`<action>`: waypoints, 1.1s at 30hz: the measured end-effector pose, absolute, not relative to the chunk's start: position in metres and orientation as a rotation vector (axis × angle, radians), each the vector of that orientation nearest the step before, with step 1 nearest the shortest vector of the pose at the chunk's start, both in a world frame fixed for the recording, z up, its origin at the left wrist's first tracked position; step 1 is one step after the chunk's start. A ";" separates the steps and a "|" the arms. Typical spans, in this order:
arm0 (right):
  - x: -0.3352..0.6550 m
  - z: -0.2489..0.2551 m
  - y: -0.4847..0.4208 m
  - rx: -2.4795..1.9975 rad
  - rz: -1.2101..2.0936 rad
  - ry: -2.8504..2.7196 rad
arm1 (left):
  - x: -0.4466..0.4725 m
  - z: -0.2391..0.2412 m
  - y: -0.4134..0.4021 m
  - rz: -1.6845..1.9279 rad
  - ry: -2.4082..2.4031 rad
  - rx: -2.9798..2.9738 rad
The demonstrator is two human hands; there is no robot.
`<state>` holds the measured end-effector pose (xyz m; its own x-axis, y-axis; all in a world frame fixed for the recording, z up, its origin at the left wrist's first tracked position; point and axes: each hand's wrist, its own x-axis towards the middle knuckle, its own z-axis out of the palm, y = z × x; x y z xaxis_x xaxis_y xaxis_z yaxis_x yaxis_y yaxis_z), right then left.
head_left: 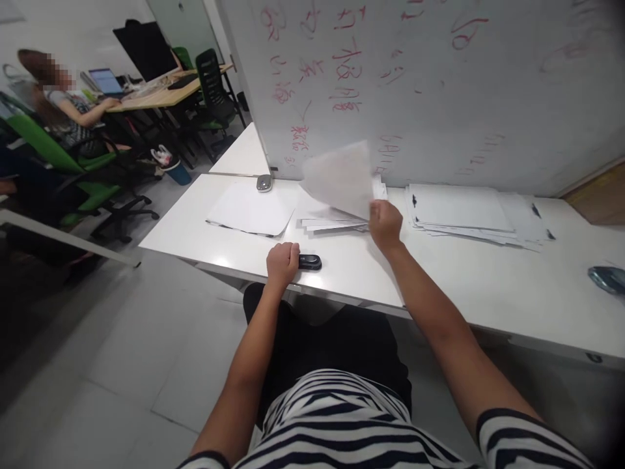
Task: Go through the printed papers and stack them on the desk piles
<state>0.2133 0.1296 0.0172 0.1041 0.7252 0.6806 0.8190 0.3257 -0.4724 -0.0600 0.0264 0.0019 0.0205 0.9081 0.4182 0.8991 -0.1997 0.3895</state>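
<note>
Near the table's front edge, my left hand (282, 264) is closed around a black stapler (310, 262), whose end sticks out to the right and rests at the white tabletop. My right hand (385, 223) pinches the lower right corner of a thin sheet of paper (339, 176), which is lifted and tilted over a loose stack of papers (334, 225). To the left lies another paper pile (254, 208) with a dark strip along its front edge. A spread stack of white sheets (459, 207) with black marks at its corners lies to the right of my right hand.
A whiteboard (420, 85) with red writing stands along the table's back edge. A computer mouse (264, 183) sits at the back left, and a bluish glossy object (607, 279) at the far right. At the left, a person (73, 117) sits at a wooden desk (161, 98).
</note>
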 end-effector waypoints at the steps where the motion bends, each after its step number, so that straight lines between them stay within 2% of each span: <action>1: 0.218 0.026 0.124 -1.420 -0.131 -1.530 | -0.061 0.001 0.027 0.967 2.046 2.249; 4: 0.235 0.046 0.088 -1.370 -0.232 -1.316 | -0.060 0.003 0.021 1.233 2.119 2.252; 7: 0.248 0.047 0.032 -1.301 -0.393 -1.404 | -0.040 0.015 -0.004 1.562 1.829 2.063; 8: 0.250 0.045 0.012 -1.282 -0.413 -1.494 | -0.028 0.021 -0.016 1.570 1.683 1.911; 10: 0.252 0.037 -0.025 -1.189 -0.429 -1.682 | -0.003 0.035 -0.038 1.434 1.355 1.462; 14: 0.237 0.030 -0.086 -0.882 -0.392 -2.076 | 0.028 0.056 -0.062 0.824 0.738 0.907; 19: 0.215 0.029 -0.128 -0.904 -0.307 -2.131 | 0.020 0.059 -0.063 0.714 0.588 0.982; 23: 0.213 0.018 -0.137 -1.176 -0.309 -2.031 | 0.010 0.058 -0.047 0.693 0.618 1.054; 27: 0.217 -0.002 -0.143 -1.293 -0.321 -2.095 | 0.012 0.048 -0.025 0.696 0.974 1.190; 30: 0.222 -0.018 -0.149 -1.387 -0.232 -2.134 | 0.017 0.036 -0.027 0.691 1.252 1.492; 33: 0.237 -0.030 -0.151 -1.545 -0.063 -1.936 | 0.019 0.030 -0.042 0.740 1.311 1.645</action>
<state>0.2368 -0.1515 -0.0302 -0.0925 0.8553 0.5098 0.8868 0.3036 -0.3485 0.0195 -0.0423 0.0299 0.2651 0.9617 -0.0703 0.4370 -0.0548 0.8978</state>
